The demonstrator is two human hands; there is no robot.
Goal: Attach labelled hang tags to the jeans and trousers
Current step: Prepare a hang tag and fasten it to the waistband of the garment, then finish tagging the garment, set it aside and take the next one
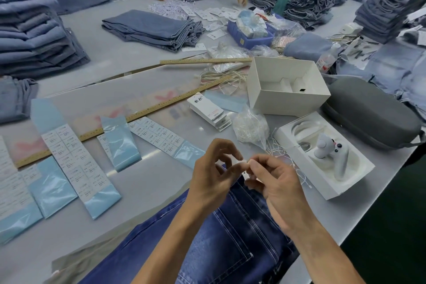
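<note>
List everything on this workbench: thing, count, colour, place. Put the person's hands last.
dark jeans: one pair, dark blue, near edge under the hands
label sheets: several, white on pale blue backing, left of the hands
wooden rulers: two, tan, across the middle
hang tags: small stack, white, centre
string bag: one, clear, beside the tags
open box: one, white, right of centre
controller tray: one, white, near right
zip case: one, grey, far right
folded denim stacks: many, light blue, back and sides
blue bin: one, back centre
left hand: fingers curled, fingertips meeting the right's
right hand: pinches a small white piece
</note>
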